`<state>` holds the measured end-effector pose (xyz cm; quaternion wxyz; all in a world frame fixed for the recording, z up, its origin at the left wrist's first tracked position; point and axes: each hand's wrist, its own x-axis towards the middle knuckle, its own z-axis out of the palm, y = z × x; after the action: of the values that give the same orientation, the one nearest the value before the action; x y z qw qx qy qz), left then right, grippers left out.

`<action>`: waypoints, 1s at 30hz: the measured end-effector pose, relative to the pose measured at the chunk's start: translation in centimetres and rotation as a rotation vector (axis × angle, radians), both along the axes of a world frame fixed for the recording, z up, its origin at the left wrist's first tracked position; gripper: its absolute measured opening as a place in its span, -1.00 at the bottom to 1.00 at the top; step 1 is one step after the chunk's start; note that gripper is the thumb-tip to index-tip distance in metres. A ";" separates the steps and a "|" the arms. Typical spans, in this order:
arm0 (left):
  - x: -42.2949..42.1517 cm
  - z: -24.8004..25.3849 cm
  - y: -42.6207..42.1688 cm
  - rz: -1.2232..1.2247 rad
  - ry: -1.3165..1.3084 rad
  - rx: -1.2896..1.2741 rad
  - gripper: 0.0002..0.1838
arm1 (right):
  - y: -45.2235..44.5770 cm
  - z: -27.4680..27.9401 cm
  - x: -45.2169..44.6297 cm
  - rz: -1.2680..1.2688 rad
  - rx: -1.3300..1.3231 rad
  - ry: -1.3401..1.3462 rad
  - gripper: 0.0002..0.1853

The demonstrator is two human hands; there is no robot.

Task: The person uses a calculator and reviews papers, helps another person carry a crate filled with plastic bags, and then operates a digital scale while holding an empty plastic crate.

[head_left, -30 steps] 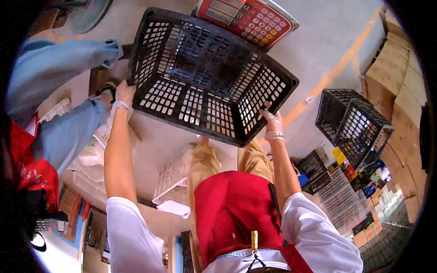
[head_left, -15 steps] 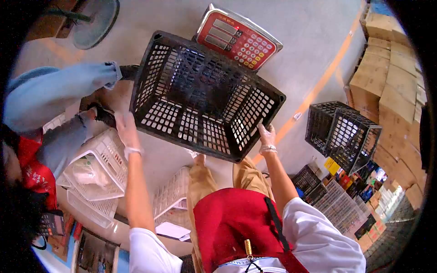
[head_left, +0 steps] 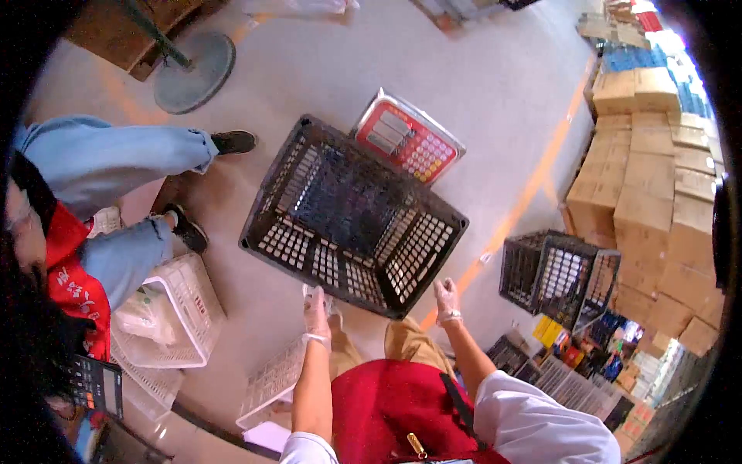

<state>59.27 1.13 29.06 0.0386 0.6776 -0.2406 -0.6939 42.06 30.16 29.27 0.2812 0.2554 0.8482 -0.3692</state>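
Note:
A black plastic crate [head_left: 352, 197], empty inside, rests at a slant beside and partly over a red scale [head_left: 410, 139] with a keypad and display panels. My left hand [head_left: 317, 315], in a clear glove, is just below the crate's near edge, holding nothing, fingers apart. Near the crate's lower right corner is my right hand [head_left: 446, 301], also gloved, off the crate with its fingers loosely apart. What bears the crate from below is hidden.
At the left a person in jeans [head_left: 116, 158] stands by white baskets [head_left: 182, 309]. Another white basket [head_left: 270, 383] is near my legs. Black crates [head_left: 560, 278] and stacked cartons [head_left: 634, 178] stand at the right. A round stand base [head_left: 195, 73] is at the upper left.
Both my hands have let go of the black crate; my left hand moved from its left side to below its near edge. Crate and scale now appear lower and smaller in view.

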 end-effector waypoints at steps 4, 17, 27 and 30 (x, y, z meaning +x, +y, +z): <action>0.0 -4.3 0.5 0.011 0.059 -0.031 -0.44 | -2.0 2.6 -2.3 -0.065 -0.084 0.107 -0.37; -4.8 0.1 3.6 0.231 0.226 -0.146 -0.10 | -3.5 3.8 -16.4 0.271 0.002 0.427 -0.40; -3.8 -5.6 5.9 0.207 0.241 -0.078 -0.66 | -11.1 3.2 -23.1 0.932 -0.059 0.147 -0.56; -2.6 -4.9 5.5 0.241 0.042 0.121 -0.79 | -11.3 2.6 -22.2 0.872 -0.080 0.181 -0.56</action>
<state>56.66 6.66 24.19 0.0857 0.6881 -0.1145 -0.7114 19.82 18.85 31.90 0.3448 -0.1703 0.8829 -0.2694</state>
